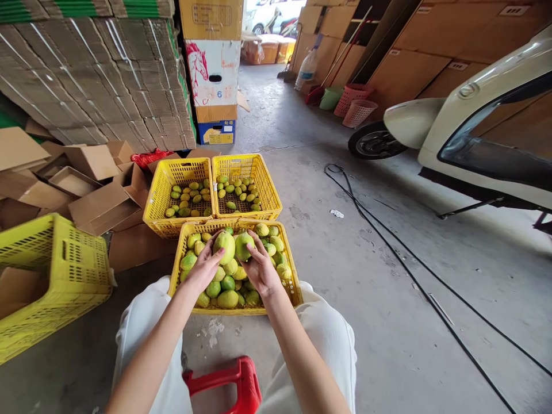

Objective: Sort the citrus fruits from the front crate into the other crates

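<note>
Left hand's gripping 1 fruit, right hand's got a 2nd fruit, front crate's loaded, 2 back crates barely part-full, so plenty left I reckon.

Single head view: looks forward and down over knees; hands, fruit near, stacked boxes farther.

The left forearm and right forearm are pointing forward, while the left hand and right hand are gripping side by side, thumbs angling inward.
</note>
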Demonstrator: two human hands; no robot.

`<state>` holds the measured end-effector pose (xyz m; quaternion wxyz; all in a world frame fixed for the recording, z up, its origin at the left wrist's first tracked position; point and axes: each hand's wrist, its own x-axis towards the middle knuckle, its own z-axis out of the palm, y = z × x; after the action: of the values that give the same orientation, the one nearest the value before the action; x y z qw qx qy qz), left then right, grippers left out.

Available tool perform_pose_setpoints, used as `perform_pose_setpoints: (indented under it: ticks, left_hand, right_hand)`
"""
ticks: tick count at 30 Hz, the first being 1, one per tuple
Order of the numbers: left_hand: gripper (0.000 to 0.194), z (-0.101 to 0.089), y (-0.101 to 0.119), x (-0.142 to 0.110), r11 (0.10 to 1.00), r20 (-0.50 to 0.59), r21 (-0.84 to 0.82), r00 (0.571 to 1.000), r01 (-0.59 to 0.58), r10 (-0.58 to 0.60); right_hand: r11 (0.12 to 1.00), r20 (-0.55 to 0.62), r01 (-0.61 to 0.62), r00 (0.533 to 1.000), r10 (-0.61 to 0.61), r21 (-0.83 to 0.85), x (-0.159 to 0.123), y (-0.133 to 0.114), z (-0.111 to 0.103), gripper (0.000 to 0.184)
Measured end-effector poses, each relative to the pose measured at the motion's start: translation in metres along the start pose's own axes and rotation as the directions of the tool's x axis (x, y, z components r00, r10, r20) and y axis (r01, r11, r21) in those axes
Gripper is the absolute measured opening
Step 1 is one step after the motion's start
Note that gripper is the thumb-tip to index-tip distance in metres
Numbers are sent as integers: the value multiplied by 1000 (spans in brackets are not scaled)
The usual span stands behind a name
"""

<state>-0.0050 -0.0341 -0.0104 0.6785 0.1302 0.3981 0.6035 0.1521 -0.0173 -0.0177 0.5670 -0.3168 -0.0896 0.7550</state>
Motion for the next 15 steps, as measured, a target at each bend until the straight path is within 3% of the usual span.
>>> perform_pose_setpoints:
  ticks: [5,11,15]
  left_hand:
    - [41,6,3,0,989,-64,-57,988,139,-142]
    - [55,12,10,-2,977,-99,-141,979,162,-177]
    - [33,12,12,-1,975,-145,-156,972,160,-183]
  right_hand:
    - [999,-20,-14,1000,13,-52,7,3,-10,66]
    - [998,-53,-53,997,54,30,15,-1,-14,33]
    - [987,-8,-115,993,117,114,12,-3,-9,32]
